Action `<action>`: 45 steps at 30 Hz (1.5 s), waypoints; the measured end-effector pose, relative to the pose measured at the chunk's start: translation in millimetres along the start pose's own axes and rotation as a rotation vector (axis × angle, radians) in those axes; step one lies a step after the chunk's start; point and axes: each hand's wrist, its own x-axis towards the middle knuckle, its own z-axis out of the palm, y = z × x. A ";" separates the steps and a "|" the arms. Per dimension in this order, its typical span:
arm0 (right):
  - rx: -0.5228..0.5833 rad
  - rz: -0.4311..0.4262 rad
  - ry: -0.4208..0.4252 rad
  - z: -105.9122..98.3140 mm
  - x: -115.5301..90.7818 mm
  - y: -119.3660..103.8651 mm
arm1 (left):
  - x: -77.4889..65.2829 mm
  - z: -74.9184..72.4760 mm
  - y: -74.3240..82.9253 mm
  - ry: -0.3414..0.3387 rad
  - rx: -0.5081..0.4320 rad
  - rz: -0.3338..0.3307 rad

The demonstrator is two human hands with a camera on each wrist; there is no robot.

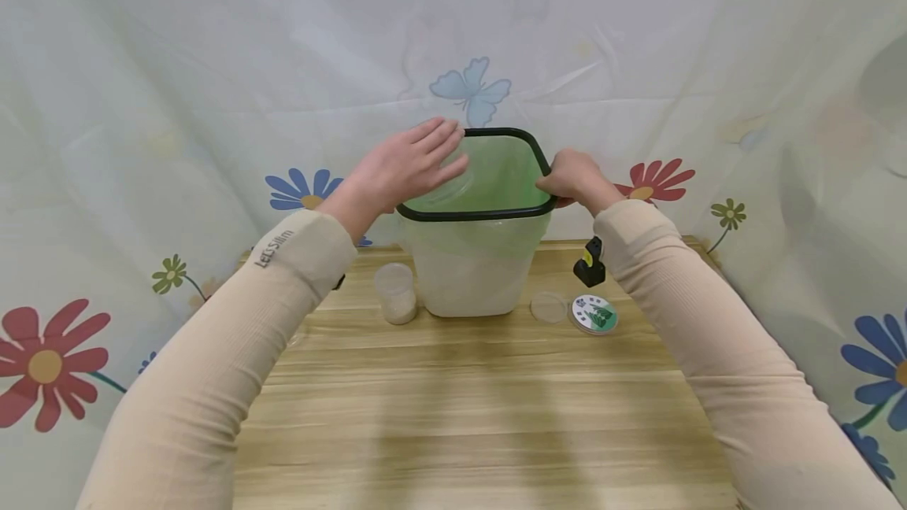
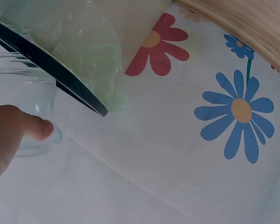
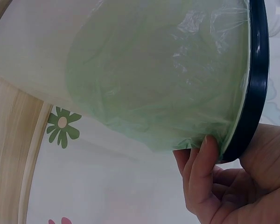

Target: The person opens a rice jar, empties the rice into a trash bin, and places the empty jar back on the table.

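Observation:
A white bin (image 1: 468,282) stands upright toward the back of the table, lined with a green plastic bag (image 1: 505,168) under a black rim ring (image 1: 475,216). My left hand (image 1: 414,164) holds a clear jar (image 2: 35,100) at the bin's mouth, on the left side; the thumb lies along the jar's wall in the left wrist view. At the bin's right side my right hand (image 1: 575,175) grips the black rim and the bag's edge, fingers curled underneath in the right wrist view.
Left of the bin's base stands a small clear container (image 1: 397,293) with whitish contents. To the right lie a clear disc (image 1: 549,307), a round green-and-white labelled disc (image 1: 594,314) and a small black object (image 1: 590,264). A flowered curtain (image 1: 319,61) surrounds the wooden table (image 1: 489,431).

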 end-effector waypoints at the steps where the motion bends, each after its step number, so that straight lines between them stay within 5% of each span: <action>1: 0.001 0.000 0.001 0.0 -0.2 -0.2 | -0.1 0.2 -0.3 -0.004 -0.006 -0.001; 9: 0.019 0.003 0.004 0.7 -0.2 -0.5 | -2.3 3.7 -0.2 -0.014 -0.090 -0.048; 20: 0.023 0.003 -0.004 -0.1 0.6 0.7 | -6.1 8.9 2.5 -0.010 -0.200 -0.253; 29: 0.020 0.005 -0.002 -0.4 2.1 2.8 | -7.8 12.0 3.8 -0.034 -0.623 -0.520; 36: 0.035 0.003 0.002 -0.7 2.0 3.5 | -12.6 17.0 -0.3 -0.088 -0.863 -0.688; 45: 0.065 0.007 0.000 -0.9 0.3 3.3 | -29.8 31.4 5.7 -0.027 -1.134 -0.981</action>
